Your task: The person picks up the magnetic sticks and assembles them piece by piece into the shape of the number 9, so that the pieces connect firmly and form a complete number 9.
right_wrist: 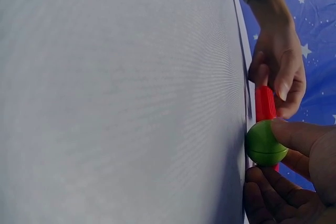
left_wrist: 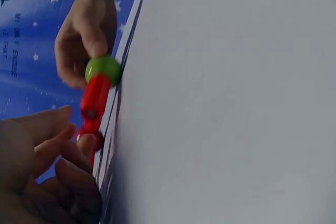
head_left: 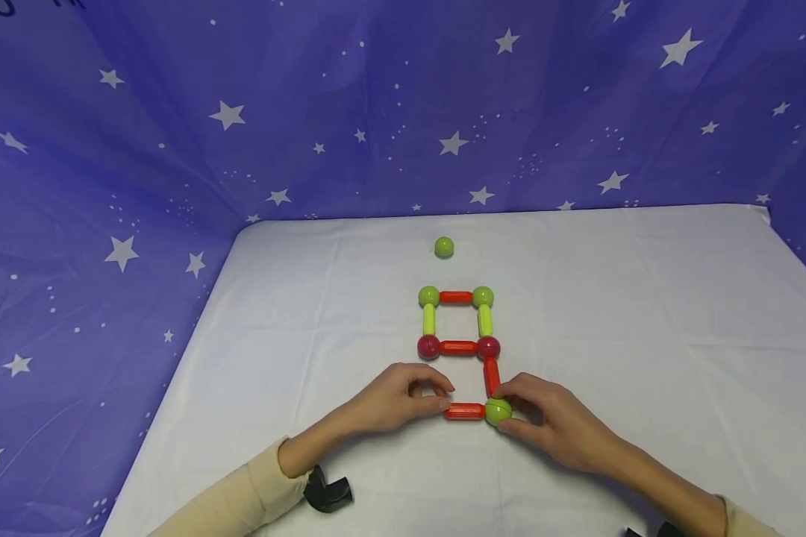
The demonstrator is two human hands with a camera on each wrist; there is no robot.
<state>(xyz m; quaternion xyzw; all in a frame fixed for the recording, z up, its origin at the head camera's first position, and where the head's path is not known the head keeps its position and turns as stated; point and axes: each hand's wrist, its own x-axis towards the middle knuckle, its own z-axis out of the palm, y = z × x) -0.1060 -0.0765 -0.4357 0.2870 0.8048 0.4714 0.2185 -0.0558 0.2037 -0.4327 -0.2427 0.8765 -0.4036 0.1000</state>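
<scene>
Flat on the white tabletop lies a frame of balls and rods from a construction toy. My right hand [head_left: 556,421] pinches a green ball [head_left: 498,412] at its near corner, between thumb and fingers. From that ball one red rod [head_left: 492,377] runs back to a dark red ball [head_left: 488,347], and another red rod [head_left: 465,412] points left. At this second rod's left end is my left hand [head_left: 398,399], fingers loosely bent and apart. The rod's tip [left_wrist: 92,113] shows uncovered in the left wrist view. The right wrist view shows the pinched ball [right_wrist: 265,143] close up.
Behind, two light green rods, red rods, another dark red ball [head_left: 428,347] and two green balls form a square. One loose green ball [head_left: 444,247] lies farther back. A purple star-printed cloth [head_left: 376,112] hangs behind the table [head_left: 611,298]. A black wrist mount [head_left: 327,492] sits under the left sleeve.
</scene>
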